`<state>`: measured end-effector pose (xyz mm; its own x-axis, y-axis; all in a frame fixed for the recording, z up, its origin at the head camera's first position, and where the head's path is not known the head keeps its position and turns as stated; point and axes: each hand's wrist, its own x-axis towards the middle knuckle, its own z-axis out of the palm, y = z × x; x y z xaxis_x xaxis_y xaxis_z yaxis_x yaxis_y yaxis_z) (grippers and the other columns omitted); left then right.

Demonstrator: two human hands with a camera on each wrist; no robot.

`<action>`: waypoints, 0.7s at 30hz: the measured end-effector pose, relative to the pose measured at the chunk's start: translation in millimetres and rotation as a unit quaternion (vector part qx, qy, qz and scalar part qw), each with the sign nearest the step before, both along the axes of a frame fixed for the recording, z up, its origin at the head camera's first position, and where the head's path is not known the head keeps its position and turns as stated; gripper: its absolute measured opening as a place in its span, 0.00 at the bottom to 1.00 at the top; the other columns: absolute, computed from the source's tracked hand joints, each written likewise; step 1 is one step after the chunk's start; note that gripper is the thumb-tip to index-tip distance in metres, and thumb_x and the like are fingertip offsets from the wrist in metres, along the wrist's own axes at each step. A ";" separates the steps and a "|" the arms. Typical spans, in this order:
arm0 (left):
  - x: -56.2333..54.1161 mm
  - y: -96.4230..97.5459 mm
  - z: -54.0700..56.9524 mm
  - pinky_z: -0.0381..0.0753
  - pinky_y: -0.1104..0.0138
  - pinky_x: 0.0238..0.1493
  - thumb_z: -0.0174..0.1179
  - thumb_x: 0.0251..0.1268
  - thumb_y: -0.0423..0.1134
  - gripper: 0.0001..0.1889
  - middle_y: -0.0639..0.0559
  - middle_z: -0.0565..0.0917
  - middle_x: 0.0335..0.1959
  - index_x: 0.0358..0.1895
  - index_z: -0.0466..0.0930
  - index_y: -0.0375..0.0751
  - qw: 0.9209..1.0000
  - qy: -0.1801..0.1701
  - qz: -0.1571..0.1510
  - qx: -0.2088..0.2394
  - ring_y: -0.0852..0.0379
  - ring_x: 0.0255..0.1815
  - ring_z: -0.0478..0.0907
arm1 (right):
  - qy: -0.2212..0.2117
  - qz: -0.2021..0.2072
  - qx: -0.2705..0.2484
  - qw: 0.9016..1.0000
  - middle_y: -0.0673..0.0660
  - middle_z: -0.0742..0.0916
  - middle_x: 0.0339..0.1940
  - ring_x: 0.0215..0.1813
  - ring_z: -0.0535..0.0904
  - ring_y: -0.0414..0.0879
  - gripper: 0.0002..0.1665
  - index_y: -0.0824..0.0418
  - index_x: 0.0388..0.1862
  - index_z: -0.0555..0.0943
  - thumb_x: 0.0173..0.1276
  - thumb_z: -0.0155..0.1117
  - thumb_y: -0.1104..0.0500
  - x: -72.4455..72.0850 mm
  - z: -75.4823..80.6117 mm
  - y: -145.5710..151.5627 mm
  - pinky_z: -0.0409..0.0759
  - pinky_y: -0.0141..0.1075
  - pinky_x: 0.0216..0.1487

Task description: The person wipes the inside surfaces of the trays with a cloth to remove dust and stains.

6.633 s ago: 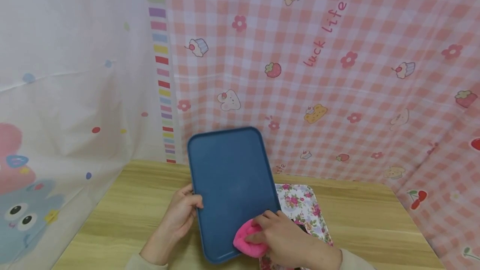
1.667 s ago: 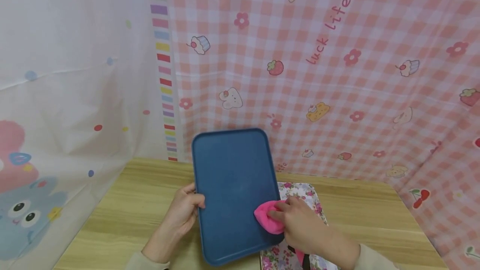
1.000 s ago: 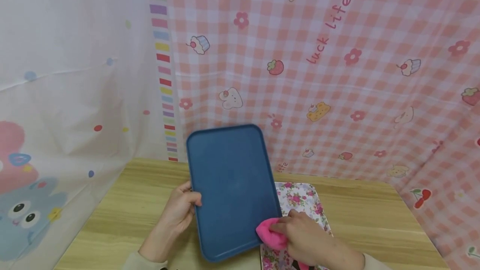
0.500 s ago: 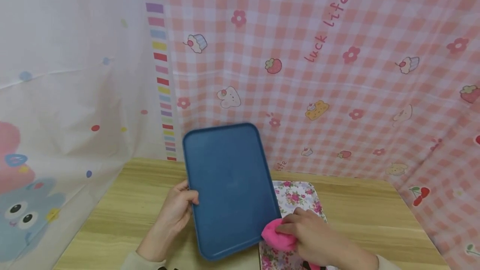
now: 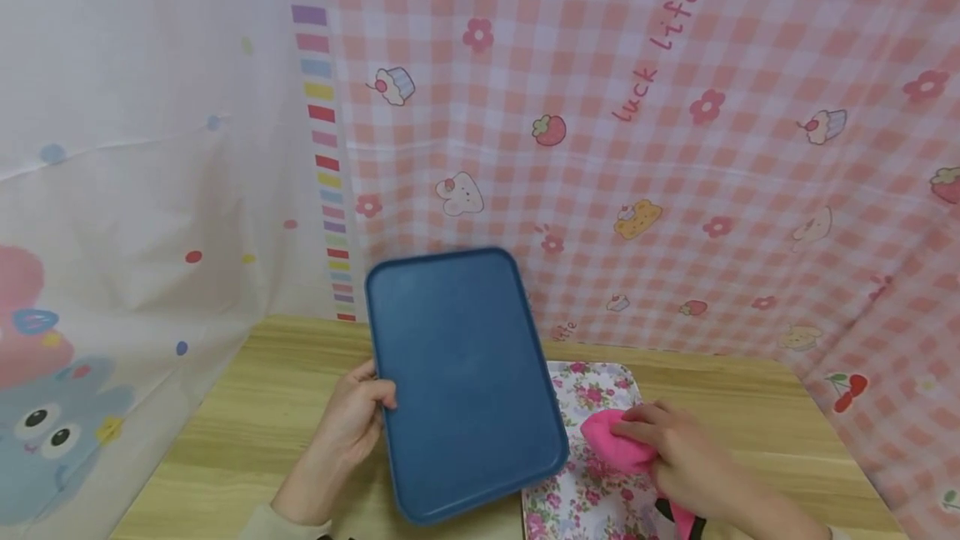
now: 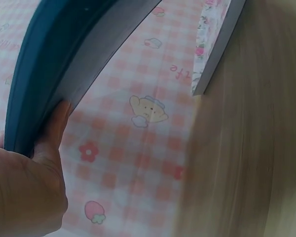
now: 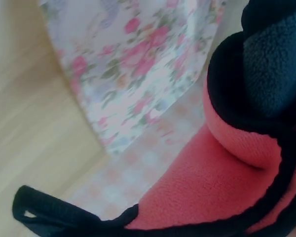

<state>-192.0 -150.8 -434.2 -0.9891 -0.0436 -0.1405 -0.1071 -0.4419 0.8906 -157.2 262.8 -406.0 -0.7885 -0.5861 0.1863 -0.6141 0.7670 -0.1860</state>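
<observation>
My left hand [image 5: 352,419] grips the left edge of a blue rectangular tray [image 5: 465,382], thumb over its front face. The tray is held tilted up, its face toward the head camera. In the left wrist view, the fingers [image 6: 54,131] lie against the tray's underside. To the right, my right hand [image 5: 690,461] pinches a bunched pink cleaning cloth [image 5: 617,440], apart from the tray. Black edging and a black loop [image 7: 54,210] show on the cloth in the right wrist view. Below it lies a white flower-printed panel [image 5: 592,390] with rounded corners, partly hidden behind the tray.
A wood-grain table [image 5: 247,407] carries the flower-printed panel. Behind it hangs a pink checked curtain [image 5: 585,182], and a white cartoon-printed curtain [image 5: 150,207] closes off the left side. The panel's thick grey side [image 6: 222,47] shows in the left wrist view.
My right hand has drawn the cloth from the tray's lower right corner away to the right, over the flower-printed panel. Earlier the cloth was on the tray's face. My left hand keeps its grip.
</observation>
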 end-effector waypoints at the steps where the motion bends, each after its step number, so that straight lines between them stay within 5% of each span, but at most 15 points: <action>1: 1.0 -1.0 0.3 0.81 0.64 0.45 0.45 0.33 0.15 0.35 0.43 0.83 0.51 0.55 0.80 0.23 1.000 0.000 0.001 -0.003 0.50 0.48 0.78 | -0.004 -0.013 -0.001 1.000 0.53 0.88 0.53 0.52 0.81 0.51 0.32 0.55 0.53 0.90 0.50 0.63 0.75 -1.2 -0.1 3.8 0.84 0.47 0.47; 6: 5.9 -10.3 1.4 0.80 0.65 0.46 0.47 0.34 0.16 0.32 0.42 0.83 0.51 0.52 0.82 0.24 1.000 -0.003 0.007 -0.029 0.50 0.48 0.78 | -0.018 -0.080 -0.022 0.996 0.55 0.87 0.57 0.55 0.82 0.53 0.31 0.58 0.57 0.89 0.52 0.65 0.73 -8.6 -3.1 23.2 0.83 0.50 0.49; 14: 10.0 -31.7 1.7 0.82 0.65 0.49 0.46 0.37 0.18 0.45 0.40 0.81 0.61 0.73 0.66 0.20 0.998 -0.014 -0.020 -0.057 0.54 0.51 0.80 | -0.013 -0.157 -0.063 0.985 0.65 0.86 0.57 0.56 0.81 0.63 0.31 0.64 0.58 0.87 0.51 0.66 0.73 -16.6 -7.9 57.4 0.81 0.56 0.47; 21: 8.8 -49.8 -0.9 0.81 0.65 0.39 0.44 0.39 0.19 0.34 0.47 0.80 0.44 0.59 0.74 0.23 0.998 -0.027 -0.023 -0.053 0.53 0.41 0.79 | -0.015 -0.196 -0.070 0.978 0.70 0.85 0.56 0.56 0.80 0.67 0.30 0.69 0.59 0.85 0.53 0.64 0.73 -22.0 -11.8 89.7 0.80 0.60 0.47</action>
<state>-183.2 -200.6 -435.1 -0.9815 -0.0148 -0.1910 -0.1748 -0.3393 0.9243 -179.2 352.5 -417.7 -0.9538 -0.2081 0.2168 -0.2706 0.9083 -0.3189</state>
